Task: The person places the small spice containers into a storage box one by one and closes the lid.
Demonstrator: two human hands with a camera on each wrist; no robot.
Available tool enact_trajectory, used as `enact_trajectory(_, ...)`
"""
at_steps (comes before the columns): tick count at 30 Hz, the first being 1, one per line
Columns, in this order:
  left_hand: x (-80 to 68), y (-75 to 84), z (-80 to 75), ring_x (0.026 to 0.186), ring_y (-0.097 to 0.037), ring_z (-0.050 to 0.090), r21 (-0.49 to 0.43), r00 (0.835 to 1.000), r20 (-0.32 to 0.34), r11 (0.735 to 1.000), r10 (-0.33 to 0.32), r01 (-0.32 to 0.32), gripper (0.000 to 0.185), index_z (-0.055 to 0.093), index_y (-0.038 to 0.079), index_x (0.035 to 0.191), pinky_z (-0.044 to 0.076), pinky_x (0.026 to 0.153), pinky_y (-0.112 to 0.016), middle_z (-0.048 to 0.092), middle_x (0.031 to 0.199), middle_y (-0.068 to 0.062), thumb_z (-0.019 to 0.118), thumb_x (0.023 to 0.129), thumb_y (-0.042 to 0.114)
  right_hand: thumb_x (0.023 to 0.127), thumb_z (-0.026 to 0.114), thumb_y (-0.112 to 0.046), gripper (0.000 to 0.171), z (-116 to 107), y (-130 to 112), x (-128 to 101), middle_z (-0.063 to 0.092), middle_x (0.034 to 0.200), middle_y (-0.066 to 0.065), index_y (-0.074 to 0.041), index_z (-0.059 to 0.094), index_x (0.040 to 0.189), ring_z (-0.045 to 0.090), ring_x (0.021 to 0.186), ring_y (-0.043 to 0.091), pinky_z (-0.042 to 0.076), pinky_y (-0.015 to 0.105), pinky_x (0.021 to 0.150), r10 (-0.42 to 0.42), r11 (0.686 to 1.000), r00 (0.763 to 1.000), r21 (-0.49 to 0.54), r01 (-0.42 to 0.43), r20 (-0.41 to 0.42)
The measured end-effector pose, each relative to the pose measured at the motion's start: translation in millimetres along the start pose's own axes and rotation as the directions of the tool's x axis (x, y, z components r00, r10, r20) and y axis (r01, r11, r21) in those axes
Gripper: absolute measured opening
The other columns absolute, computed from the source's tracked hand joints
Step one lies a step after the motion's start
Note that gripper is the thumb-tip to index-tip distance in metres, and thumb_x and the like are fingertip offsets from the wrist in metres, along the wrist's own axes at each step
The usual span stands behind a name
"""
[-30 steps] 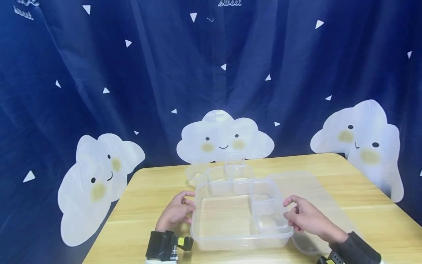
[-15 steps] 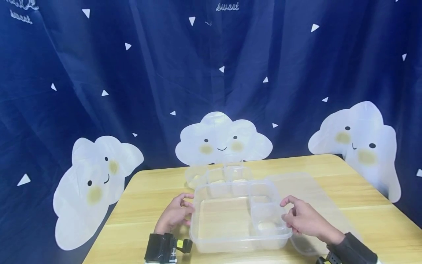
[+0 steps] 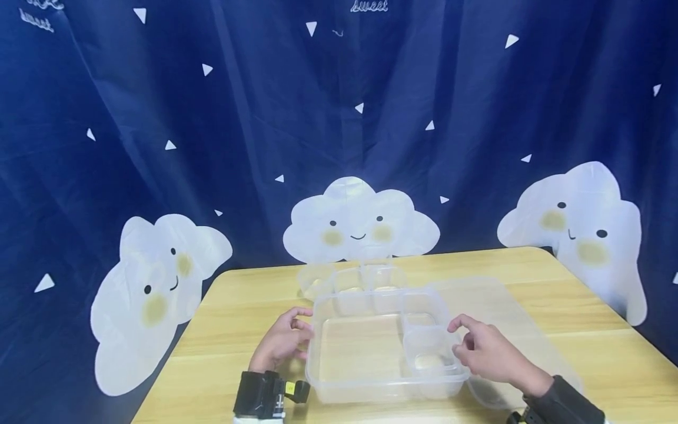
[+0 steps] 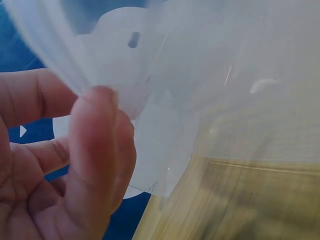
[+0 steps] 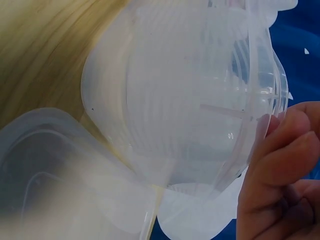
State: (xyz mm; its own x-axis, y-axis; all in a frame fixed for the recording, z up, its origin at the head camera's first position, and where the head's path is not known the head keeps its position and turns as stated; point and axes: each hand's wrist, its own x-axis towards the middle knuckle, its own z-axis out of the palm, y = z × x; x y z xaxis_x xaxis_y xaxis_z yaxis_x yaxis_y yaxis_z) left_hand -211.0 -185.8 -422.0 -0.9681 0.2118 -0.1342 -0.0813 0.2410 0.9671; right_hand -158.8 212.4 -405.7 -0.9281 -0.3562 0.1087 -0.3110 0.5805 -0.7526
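A large clear plastic box (image 3: 365, 390) stands in front of me at the middle of the table. Two small clear cups sit inside along its right side, one toward the back (image 3: 422, 305) and one in the front corner (image 3: 430, 347). My left hand (image 3: 283, 341) grips the box's left side with bent fingers; in the left wrist view its thumb (image 4: 95, 145) lies against the plastic. At the opposite side, my right hand (image 3: 487, 353) holds the wall near the front corner, index finger at the rim and thumb below it. Part of its grip is hidden.
Several more small clear cups (image 3: 348, 280) stand behind the box. A flat translucent lid (image 3: 503, 318) lies on the wooden table (image 3: 249, 294) to the right, partly under my right arm. A dark blue curtain (image 3: 254, 118) hangs beyond the table's far edge.
My right hand has shifted slightly left, bringing its index fingertip further over the box's rim. The left hand keeps its place on the box, and the head view dipped and came back.
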Motion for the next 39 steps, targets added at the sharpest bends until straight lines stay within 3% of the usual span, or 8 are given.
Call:
enact_trajectory(5, 0.2, 1.8, -0.5, 0.077, -0.023, 0.058, -0.002, 1.0, 0.002, 1.0, 0.0, 0.0, 0.052, 0.043, -0.005, 0.133, 0.058, 0.056, -0.037, 0.054, 0.094, -0.014, 0.062, 0.084, -0.004, 0.085, 0.06, -0.002, 0.019, 1, -1, 1, 0.051, 0.057, -0.013, -0.002, 0.059, 0.104, 0.046, 0.046, 0.002, 0.042, 0.023, 0.047, -0.077, 0.992, 0.997, -0.107, 0.073, -0.032)
enact_trajectory(18, -0.1, 1.6, -1.0, 0.075, -0.02, 0.056, -0.004, 1.0, -0.001, 1.0, 0.005, -0.005, 0.052, 0.044, -0.004, 0.133, 0.057, 0.054, -0.033, 0.055, 0.094, -0.014, 0.06, 0.083, -0.006, 0.076, 0.055, 0.003, 0.017, 8, -9, 6, 0.041, 0.051, -0.016, -0.013, 0.06, 0.077, 0.035, 0.043, -0.002, 0.036, 0.02, 0.043, -0.13, 0.945, 0.991, -0.307, 0.113, -0.038)
enact_trajectory(28, -0.8, 1.2, 0.8, 0.077, -0.024, 0.059, 0.002, 1.0, 0.002, 1.0, 0.006, -0.006, 0.052, 0.044, -0.003, 0.132, 0.058, 0.055, -0.035, 0.055, 0.095, -0.014, 0.06, 0.083, -0.005, 0.078, 0.056, 0.003, 0.019, 10, -12, 5, 0.041, 0.05, -0.014, -0.015, 0.056, 0.071, 0.032, 0.042, 0.0, 0.031, 0.018, 0.039, -0.079, 0.937, 0.997, -0.341, 0.078, 0.011)
enact_trajectory(34, -0.7, 0.7, 0.3, 0.075, -0.023, 0.059, 0.001, 1.0, -0.001, 1.0, 0.015, -0.015, 0.051, 0.045, -0.004, 0.131, 0.058, 0.054, -0.034, 0.054, 0.094, -0.014, 0.061, 0.082, -0.005, 0.078, 0.059, 0.002, 0.025, 14, -13, 6, 0.036, 0.051, -0.013, -0.016, 0.049, 0.064, 0.03, 0.043, 0.0, 0.031, 0.018, 0.041, -0.095, 0.898, 0.995, -0.432, 0.084, -0.004)
enact_trajectory(39, -0.6, 0.5, 0.4, 0.076, -0.023, 0.059, 0.006, 1.0, 0.007, 1.0, 0.018, -0.018, 0.053, 0.044, -0.006, 0.132, 0.058, 0.054, -0.034, 0.054, 0.095, -0.014, 0.061, 0.082, -0.006, 0.072, 0.062, 0.003, 0.029, 16, -15, 6, 0.036, 0.051, -0.012, -0.017, 0.044, 0.06, 0.03, 0.045, 0.002, 0.03, 0.019, 0.043, -0.086, 0.857, 0.996, -0.512, 0.062, -0.022)
